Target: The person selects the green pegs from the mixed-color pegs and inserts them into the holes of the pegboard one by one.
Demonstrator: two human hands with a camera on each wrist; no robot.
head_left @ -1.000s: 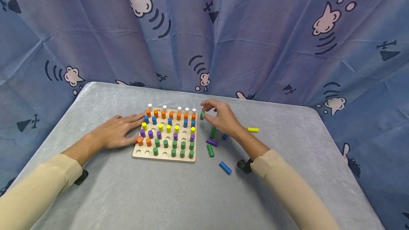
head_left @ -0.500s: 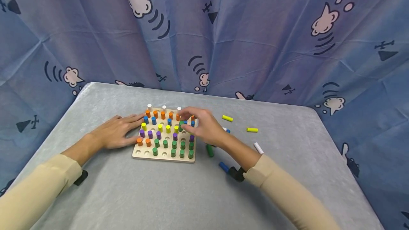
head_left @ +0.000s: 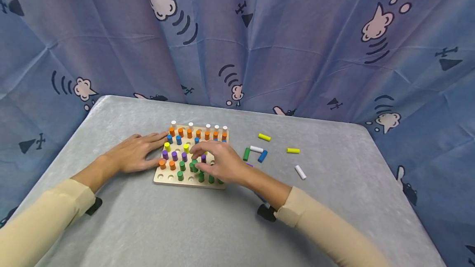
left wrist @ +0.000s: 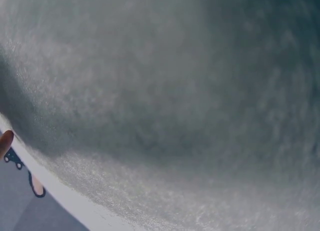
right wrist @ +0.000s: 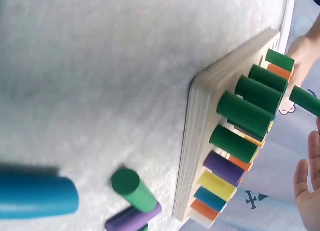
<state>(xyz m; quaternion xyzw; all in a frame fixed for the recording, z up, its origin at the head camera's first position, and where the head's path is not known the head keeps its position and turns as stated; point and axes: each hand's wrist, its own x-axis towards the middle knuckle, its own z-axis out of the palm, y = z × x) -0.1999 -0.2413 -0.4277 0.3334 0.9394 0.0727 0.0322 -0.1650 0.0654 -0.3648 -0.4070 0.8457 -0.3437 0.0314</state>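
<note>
A wooden pegboard [head_left: 174,181] carries rows of white, orange, blue, yellow, purple and green pegs, with several bare holes. My left hand [head_left: 135,153] rests flat at the board's left side, fingers extended and touching its edge. Over the lower middle of the board, my right hand [head_left: 220,163] pinches a green peg [right wrist: 306,101] between thumb and fingers. In the right wrist view that peg is raised above the standing green pegs [right wrist: 245,113]. The right hand hides part of the board's right side in the head view. Only a fingertip [left wrist: 6,141] shows in the left wrist view.
Right of the board lie loose pegs: a green peg [head_left: 246,154], a white peg [head_left: 256,149], a blue peg [head_left: 262,156], yellow pegs [head_left: 264,137] and another white peg [head_left: 300,172]. Others are partly under the right forearm. A patterned curtain [head_left: 237,44] hangs behind the grey table [head_left: 148,226].
Carrying the green peg, my right hand has moved left and toward me, from beside the board to above its lower middle. The left hand has stayed put.
</note>
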